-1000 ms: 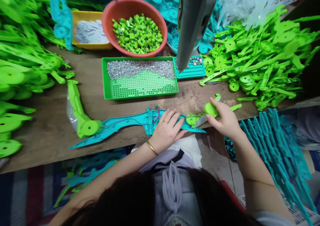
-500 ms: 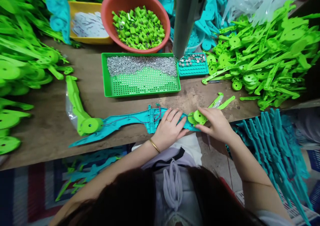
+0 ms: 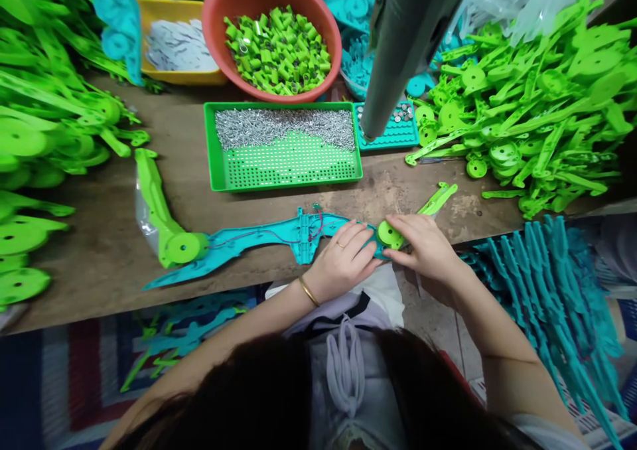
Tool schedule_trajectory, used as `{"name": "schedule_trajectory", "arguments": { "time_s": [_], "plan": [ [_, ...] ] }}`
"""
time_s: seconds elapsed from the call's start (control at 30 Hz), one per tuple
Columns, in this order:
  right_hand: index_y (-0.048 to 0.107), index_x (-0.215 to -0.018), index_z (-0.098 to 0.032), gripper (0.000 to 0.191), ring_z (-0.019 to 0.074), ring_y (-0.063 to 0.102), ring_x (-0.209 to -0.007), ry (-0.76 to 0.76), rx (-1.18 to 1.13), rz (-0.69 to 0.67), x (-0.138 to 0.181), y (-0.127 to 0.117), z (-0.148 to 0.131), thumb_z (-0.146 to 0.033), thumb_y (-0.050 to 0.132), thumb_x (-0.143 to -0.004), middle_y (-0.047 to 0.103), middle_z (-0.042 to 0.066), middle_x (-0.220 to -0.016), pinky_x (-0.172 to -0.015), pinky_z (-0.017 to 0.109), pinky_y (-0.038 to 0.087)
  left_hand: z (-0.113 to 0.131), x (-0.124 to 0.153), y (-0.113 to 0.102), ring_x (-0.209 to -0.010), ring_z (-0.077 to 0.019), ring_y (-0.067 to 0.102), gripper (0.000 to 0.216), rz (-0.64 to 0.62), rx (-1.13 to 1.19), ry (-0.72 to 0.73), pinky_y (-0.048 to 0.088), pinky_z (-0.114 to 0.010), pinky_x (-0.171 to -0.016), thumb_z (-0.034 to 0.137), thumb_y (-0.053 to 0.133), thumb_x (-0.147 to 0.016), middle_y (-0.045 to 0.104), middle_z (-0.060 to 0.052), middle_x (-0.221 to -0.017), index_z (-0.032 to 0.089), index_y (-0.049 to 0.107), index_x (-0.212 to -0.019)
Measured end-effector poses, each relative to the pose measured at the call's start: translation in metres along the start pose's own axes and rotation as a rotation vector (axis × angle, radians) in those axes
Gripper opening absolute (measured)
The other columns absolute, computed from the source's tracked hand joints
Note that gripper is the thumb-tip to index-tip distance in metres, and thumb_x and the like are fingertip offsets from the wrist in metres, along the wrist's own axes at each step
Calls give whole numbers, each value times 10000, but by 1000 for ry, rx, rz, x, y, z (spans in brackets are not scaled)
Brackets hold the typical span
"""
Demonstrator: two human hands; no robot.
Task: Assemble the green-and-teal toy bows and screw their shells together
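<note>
A long teal plastic bow body [image 3: 259, 239] lies along the front of the wooden bench [image 3: 99, 257], with thin red wires at its middle. My left hand [image 3: 346, 259] presses down on its right half, fingers curled over it. My right hand [image 3: 423, 247] pinches a green limb piece with a round disc [image 3: 389, 233] and holds the disc on the teal body's right end. A second green limb [image 3: 159, 214] sits joined at the teal body's left end.
A green tray [image 3: 283, 171] of small metal pins, a small teal tray [image 3: 395, 135], a red bowl [image 3: 219, 12] of green tubes and a yellow tray [image 3: 174, 77] stand behind. Green part heaps [image 3: 537, 105] flank both sides. A grey press column [image 3: 398, 52] hangs overhead. Teal parts [image 3: 557, 297] are stacked lower right.
My right hand carried the green disc piece leftward and down onto the teal body's right end. My left hand stayed on the teal body and curled its fingers closer to the disc.
</note>
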State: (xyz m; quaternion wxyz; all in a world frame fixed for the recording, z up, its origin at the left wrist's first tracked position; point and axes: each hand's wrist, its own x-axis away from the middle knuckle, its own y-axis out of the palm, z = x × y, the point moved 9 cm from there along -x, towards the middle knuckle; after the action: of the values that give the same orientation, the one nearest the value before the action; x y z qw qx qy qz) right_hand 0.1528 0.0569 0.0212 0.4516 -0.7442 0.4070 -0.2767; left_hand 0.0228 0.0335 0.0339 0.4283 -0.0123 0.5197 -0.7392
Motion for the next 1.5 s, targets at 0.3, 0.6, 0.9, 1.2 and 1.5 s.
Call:
{"name": "schedule_trajectory", "arguments": {
  "time_s": [0.3,0.6,0.9,1.2,1.5],
  "plan": [
    [390,-1459,-222,710,293,622,-1159,4,-62,-12,2,3,7,-517,627,-858,650,134,-1296,-1022,514,451,9,-8,7,-1205,-257,584,220,-6,43,48,478,-510,-1103,256,573,-919,674,-140,-1137,122,638,-1081],
    [247,-1528,-259,801,277,555,-1284,-4,-210,-3,7,6,9,-353,630,-831,571,119,-1393,-1195,640,226,21,-19,28,-1286,-271,550,327,-51,49,112,457,-475,-1125,278,539,-938,664,-165,-1215,95,605,-1201],
    [550,-1311,-219,428,227,620,-1139,356,-423,320,11,-32,74,-251,481,-890,617,112,-1271,-1011,433,509,22,-18,43,-1227,-264,612,323,-73,-105,150,500,-431,-1082,250,546,-956,678,-151,-1251,84,606,-1226],
    [690,-1053,-190,359,170,566,-770,726,-208,425,28,-43,175,-458,649,-818,604,45,-890,-811,348,503,29,-11,43,-1310,-276,553,361,-56,-159,127,465,-434,-1135,175,558,-944,657,-169,-1293,44,576,-1279],
    [591,-872,-227,298,153,565,-695,705,-471,429,27,-47,174,-457,736,-750,610,2,-800,-689,325,495,29,-2,45,-1296,-252,569,376,-13,-175,171,459,-413,-1135,146,546,-939,686,-145,-1254,63,559,-1306]
  ]
}}
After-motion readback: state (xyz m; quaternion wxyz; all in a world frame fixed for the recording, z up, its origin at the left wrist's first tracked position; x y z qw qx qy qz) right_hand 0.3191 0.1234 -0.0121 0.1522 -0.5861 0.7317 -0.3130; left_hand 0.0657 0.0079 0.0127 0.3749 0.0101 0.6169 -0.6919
